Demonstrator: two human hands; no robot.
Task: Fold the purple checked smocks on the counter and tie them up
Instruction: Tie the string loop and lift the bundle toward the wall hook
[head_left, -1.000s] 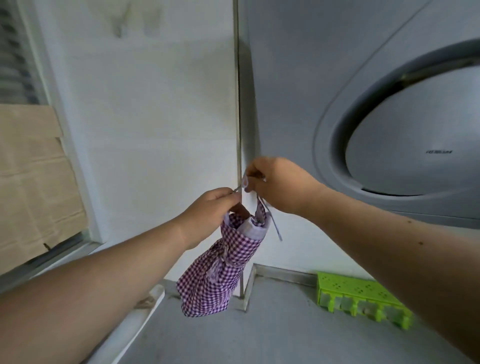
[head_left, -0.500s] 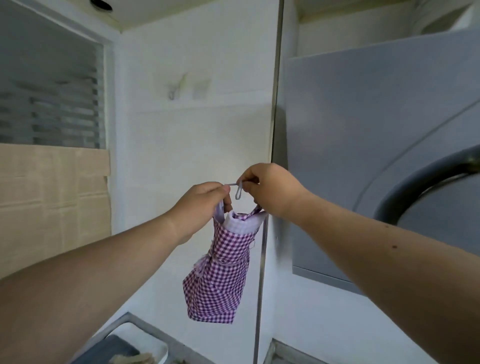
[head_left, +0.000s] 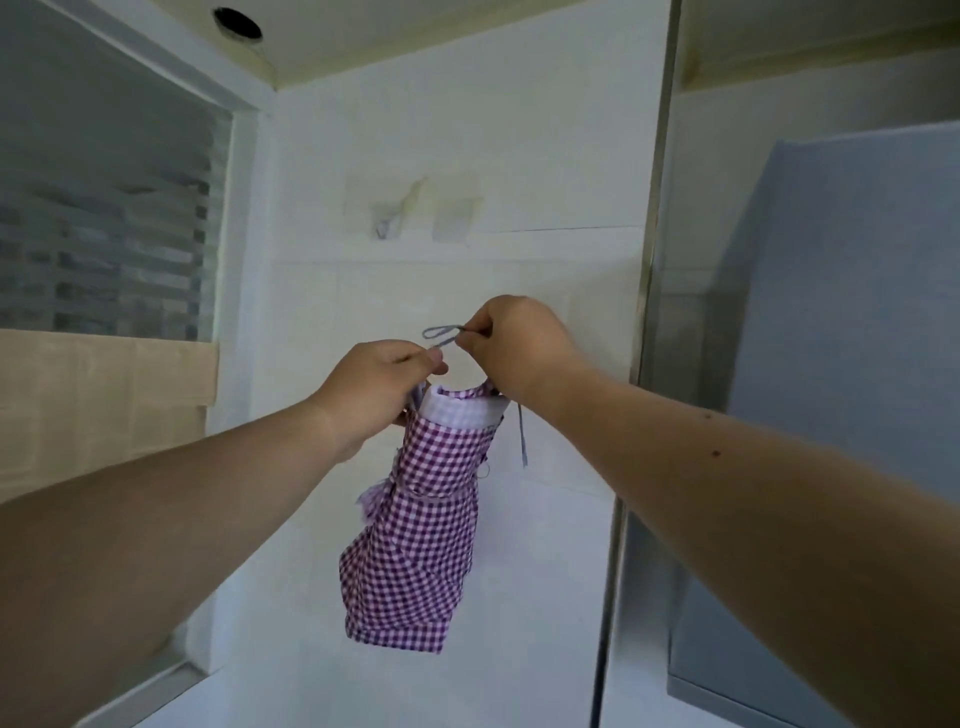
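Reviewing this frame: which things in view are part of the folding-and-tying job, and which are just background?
Part of the job:
- purple checked smock, folded into a bundle and held up
- grey tie loop, pinched by the right hand
- left hand, gripping the bundle's top

Background:
- wall hooks
- window blind
- grey cabinet panel

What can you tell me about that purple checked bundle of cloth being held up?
The smock is thin purple-and-white checked cloth, folded into a compact bundle and bound round its middle by a tie knotted at its left side. A pale lilac band edges its top. It hangs upright in the air before a white tiled wall. The left hand grips its top left corner; the right hand pinches a thin grey loop above it, and a loose strap end dangles at its right.
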